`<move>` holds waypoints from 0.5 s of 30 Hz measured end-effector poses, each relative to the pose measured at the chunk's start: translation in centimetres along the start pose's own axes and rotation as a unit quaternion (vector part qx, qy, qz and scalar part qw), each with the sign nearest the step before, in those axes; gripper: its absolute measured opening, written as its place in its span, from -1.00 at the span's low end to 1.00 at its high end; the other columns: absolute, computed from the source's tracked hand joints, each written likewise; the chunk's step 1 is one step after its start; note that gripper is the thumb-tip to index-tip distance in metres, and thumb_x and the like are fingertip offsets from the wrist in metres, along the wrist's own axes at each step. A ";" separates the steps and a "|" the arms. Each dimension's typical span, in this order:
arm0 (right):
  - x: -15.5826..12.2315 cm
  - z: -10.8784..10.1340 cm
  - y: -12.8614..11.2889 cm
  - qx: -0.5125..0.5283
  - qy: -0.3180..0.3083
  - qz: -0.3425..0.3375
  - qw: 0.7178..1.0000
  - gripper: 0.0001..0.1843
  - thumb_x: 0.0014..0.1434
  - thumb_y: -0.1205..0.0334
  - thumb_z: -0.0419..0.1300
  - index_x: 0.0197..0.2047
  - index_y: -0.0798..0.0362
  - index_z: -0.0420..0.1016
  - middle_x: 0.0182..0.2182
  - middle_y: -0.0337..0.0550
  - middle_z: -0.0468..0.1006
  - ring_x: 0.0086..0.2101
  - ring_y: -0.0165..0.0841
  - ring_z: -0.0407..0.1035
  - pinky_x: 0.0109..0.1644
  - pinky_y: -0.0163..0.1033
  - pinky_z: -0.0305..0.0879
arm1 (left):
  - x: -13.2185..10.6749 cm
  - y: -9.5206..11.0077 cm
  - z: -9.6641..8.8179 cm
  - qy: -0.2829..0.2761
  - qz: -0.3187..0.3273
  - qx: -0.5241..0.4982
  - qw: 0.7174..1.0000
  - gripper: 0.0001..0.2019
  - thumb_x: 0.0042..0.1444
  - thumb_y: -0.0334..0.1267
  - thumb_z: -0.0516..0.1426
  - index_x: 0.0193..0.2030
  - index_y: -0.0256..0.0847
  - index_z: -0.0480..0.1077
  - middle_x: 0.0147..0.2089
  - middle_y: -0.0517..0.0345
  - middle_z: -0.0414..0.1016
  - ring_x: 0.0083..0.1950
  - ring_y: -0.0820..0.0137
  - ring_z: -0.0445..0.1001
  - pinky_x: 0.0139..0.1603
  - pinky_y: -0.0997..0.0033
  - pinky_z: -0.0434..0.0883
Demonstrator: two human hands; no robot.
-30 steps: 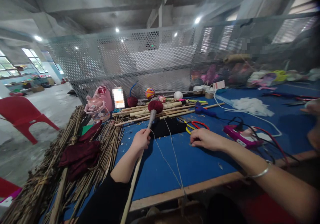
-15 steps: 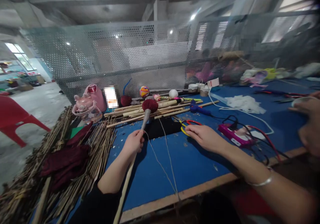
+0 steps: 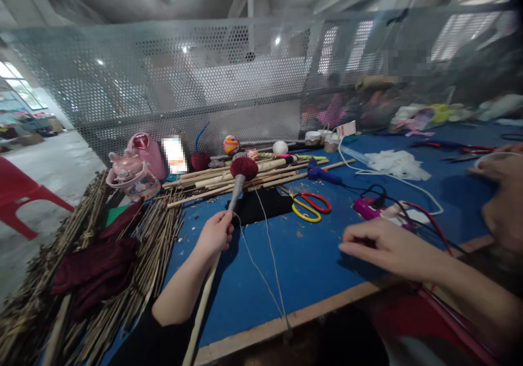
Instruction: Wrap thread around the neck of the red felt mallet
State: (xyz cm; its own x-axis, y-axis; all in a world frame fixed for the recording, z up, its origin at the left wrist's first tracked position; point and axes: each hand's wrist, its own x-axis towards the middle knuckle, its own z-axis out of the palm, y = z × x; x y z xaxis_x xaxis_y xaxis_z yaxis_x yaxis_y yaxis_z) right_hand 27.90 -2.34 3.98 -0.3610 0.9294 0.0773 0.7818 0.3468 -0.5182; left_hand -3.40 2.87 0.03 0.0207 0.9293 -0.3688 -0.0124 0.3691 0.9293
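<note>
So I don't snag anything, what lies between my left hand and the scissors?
In the head view, a black cloth and thin string lie between them.

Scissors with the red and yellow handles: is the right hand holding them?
No, the scissors lie on the blue table, with the right hand apart from them.

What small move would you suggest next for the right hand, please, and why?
Perhaps bring the right hand to the thread: the left hand grips the stick, the thread runs from there to the table edge, and the right seems free.
</note>
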 end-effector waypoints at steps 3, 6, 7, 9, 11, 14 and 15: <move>4.1 1.7 -2.3 0.058 0.025 -0.011 0.998 -0.64 0.10 0.01 0.05 -0.57 0.10 0.28 -0.67 -0.30 0.24 -0.60 -0.49 0.10 -0.52 -0.37 0.01 | -0.2 -0.2 0.3 -0.006 0.001 0.004 1.000 -0.71 0.02 0.00 0.04 -0.27 -0.18 0.27 -0.65 0.41 0.05 -0.74 0.67 -0.07 -0.73 0.67 -0.17; 8.0 3.5 -4.3 0.140 0.014 -0.031 0.990 -0.70 0.08 0.03 0.06 -0.49 0.10 0.28 -0.64 -0.33 0.24 -0.60 -0.51 0.08 -0.53 -0.38 0.00 | -0.4 -0.2 0.5 -0.007 0.005 0.010 1.000 -0.72 0.03 0.00 0.04 -0.27 -0.18 0.27 -0.65 0.41 0.04 -0.75 0.67 -0.07 -0.73 0.66 -0.17; 8.9 4.0 -4.7 0.150 0.003 -0.042 0.988 -0.72 0.08 0.04 0.08 -0.47 0.10 0.29 -0.63 -0.33 0.25 -0.60 -0.51 0.09 -0.53 -0.38 -0.01 | -0.5 -0.2 0.5 -0.005 0.005 0.012 1.000 -0.72 0.03 0.00 0.04 -0.27 -0.18 0.27 -0.66 0.41 0.03 -0.75 0.66 -0.07 -0.73 0.65 -0.17; 10.2 4.8 -5.3 0.162 -0.032 -0.064 0.984 -0.72 0.07 0.03 0.10 -0.46 0.10 0.32 -0.62 -0.33 0.27 -0.59 -0.51 0.10 -0.53 -0.38 0.00 | -0.6 -0.1 0.6 -0.003 0.003 0.014 1.000 -0.73 0.04 -0.02 0.03 -0.27 -0.18 0.27 -0.66 0.41 0.02 -0.75 0.66 -0.07 -0.73 0.65 -0.17; 11.0 5.5 -5.8 0.185 -0.048 -0.064 0.979 -0.72 0.05 0.03 0.13 -0.44 0.10 0.33 -0.60 -0.31 0.29 -0.58 -0.51 0.12 -0.52 -0.38 0.03 | -0.7 0.0 0.6 -0.005 0.007 0.013 1.000 -0.75 0.05 -0.04 0.03 -0.28 -0.18 0.27 -0.66 0.41 0.03 -0.75 0.65 -0.06 -0.74 0.64 -0.16; 12.2 7.2 -7.0 0.299 -0.031 -0.010 0.954 -0.68 0.00 0.06 0.21 -0.24 0.07 0.29 -0.52 -0.28 0.37 -0.51 -0.48 0.22 -0.46 -0.37 0.13 | -0.8 -0.2 0.7 -0.014 0.014 0.003 1.000 -0.77 0.05 -0.07 0.03 -0.29 -0.19 0.26 -0.65 0.40 0.03 -0.75 0.66 -0.06 -0.74 0.65 -0.15; 12.6 7.9 -7.4 0.359 -0.040 0.009 0.932 -0.59 -0.01 0.08 0.24 -0.14 0.05 0.23 -0.45 -0.25 0.41 -0.46 -0.46 0.27 -0.42 -0.37 0.18 | -0.8 -0.2 0.6 -0.016 0.017 -0.002 1.000 -0.78 0.05 -0.07 0.03 -0.30 -0.19 0.26 -0.64 0.40 0.02 -0.75 0.66 -0.07 -0.74 0.65 -0.15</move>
State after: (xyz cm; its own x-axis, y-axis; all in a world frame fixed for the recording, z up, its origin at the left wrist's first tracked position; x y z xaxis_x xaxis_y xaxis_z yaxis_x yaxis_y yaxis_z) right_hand 13.52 5.80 2.10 -0.4099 0.9120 0.0140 0.2562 0.1299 -0.9578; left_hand -2.78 2.05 0.12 0.0523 0.9402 -0.3365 -0.0168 0.3377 0.9411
